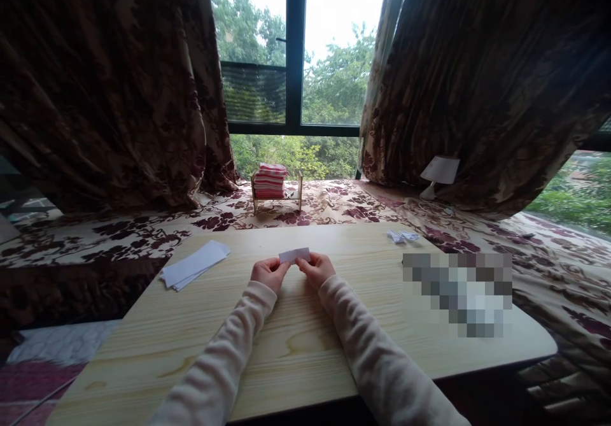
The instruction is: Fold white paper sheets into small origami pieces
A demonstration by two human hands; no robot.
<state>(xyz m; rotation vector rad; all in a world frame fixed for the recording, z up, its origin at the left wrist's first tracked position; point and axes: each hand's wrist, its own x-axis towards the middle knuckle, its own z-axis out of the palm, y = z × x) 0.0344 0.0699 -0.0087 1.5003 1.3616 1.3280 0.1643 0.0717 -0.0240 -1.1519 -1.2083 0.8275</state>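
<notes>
Both hands meet over the middle of the table, pinching one small white strip of paper that lies lengthwise between them. My left hand grips its left end with thumb and fingers. At the other end, my right hand closes on the paper, its thumb in front. To the left lies a loose stack of longer white paper strips, slightly fanned. Several small folded white papers sit near the table's far right edge.
The pale wooden table faces a window sill with a flowered cloth. On the cloth stand a little rack with folded red-and-white cloths and a small lamp. A blurred-out item is on the table's right side.
</notes>
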